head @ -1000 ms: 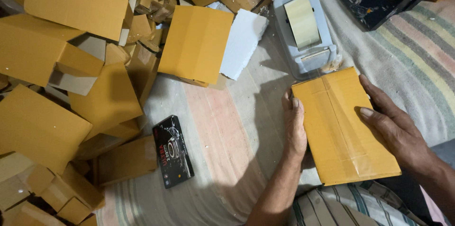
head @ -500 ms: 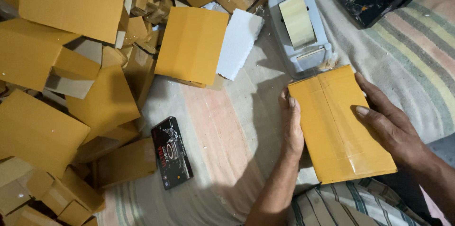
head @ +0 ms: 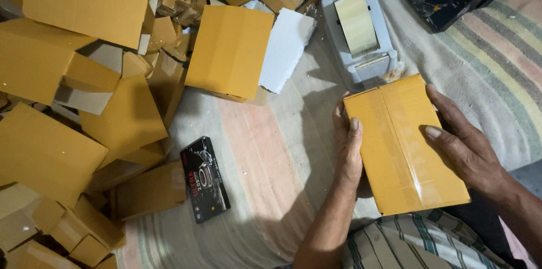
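From the head camera, you see your two hands on a flat yellow cardboard box (head: pixel 403 145) with clear tape down its middle. It lies on a striped blanket (head: pixel 497 66), near the blanket's right side and close to your lap. Your left hand (head: pixel 349 145) presses against the box's left edge, with the fingers (head: pixel 354 125) out straight and the thumb on top. Your right hand (head: pixel 463 142) lies on the box's right side, fingers spread flat and not curled around it.

Just past the far end of the box sits a grey tape dispenser (head: pixel 361 32) with a roll of tape in it. A white foam piece (head: pixel 285 49) lies to its left. A small black product box (head: pixel 205 178) lies alone on the blanket, well apart from your hands. A pile of yellow cardboard boxes (head: pixel 73 88) fills the left side.
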A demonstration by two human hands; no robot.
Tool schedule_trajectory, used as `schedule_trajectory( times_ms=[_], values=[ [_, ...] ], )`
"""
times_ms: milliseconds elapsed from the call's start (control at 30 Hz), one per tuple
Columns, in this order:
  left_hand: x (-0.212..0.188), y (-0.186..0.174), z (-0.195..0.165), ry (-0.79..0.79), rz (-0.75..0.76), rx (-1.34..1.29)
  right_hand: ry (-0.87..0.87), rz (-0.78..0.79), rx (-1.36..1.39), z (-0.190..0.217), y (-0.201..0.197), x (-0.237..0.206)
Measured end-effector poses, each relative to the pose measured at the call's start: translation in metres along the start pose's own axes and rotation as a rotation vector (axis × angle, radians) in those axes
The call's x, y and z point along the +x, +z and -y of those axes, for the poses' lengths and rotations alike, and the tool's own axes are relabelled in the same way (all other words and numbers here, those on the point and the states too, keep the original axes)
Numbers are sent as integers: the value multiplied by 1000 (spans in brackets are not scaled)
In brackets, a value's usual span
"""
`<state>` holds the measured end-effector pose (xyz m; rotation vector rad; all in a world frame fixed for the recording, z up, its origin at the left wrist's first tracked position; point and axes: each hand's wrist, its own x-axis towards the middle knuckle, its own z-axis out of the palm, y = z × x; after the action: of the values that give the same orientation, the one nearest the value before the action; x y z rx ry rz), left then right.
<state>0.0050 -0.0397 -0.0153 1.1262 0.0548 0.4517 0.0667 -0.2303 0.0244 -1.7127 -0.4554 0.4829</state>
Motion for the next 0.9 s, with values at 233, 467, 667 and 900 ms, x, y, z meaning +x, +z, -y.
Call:
schedule_trajectory(
  times_ms=[233, 467, 667, 900],
  values=[
    [-1, -2, -1, -16, -32, -53, -144, -78, -313, 0, -2, -13],
    [-4, 4, -9, -59, -32, -53, -555, -105, -1026, 17, 45, -75],
    [-2, -1, -13, -57, 24, -17, -588, -61, -948, 26, 54, -48],
    [-5, -3, -15, -106, 30, -102, -618, -64, -990, 56, 60, 15]
  ],
)
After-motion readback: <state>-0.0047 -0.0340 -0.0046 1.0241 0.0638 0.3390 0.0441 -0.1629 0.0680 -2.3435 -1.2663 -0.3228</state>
